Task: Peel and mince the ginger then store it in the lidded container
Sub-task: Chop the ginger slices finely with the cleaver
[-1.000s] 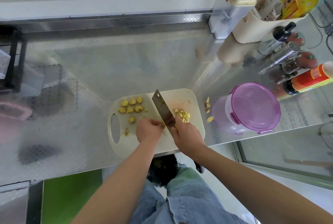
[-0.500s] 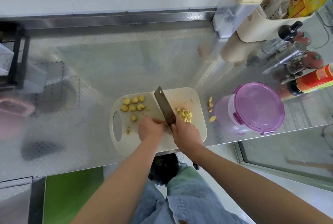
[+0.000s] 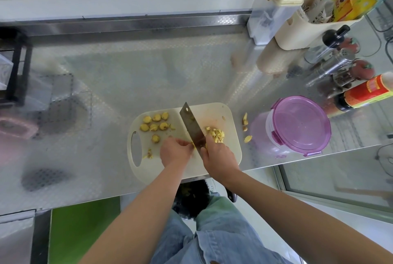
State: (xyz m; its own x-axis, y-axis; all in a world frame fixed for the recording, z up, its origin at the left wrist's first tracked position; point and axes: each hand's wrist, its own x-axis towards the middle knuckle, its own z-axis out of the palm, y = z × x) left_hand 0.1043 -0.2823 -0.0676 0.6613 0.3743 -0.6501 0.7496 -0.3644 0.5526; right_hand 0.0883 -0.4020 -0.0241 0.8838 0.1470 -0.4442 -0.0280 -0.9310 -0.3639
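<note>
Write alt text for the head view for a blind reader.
Seen from above, a person's right hand grips a cleaver on a white cutting board while the left hand pinches a ginger piece beside the blade. Round ginger slices lie left of the blade, a chopped pile right of it. A closed purple-lidded container stands to the right.

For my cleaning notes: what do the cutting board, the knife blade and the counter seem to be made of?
Cutting board: probably plastic, matte off-white, moulded handle slot. Knife blade: metal, likely steel, dull grey sheen. Counter: apparently stainless steel, embossed and reflective.
</note>
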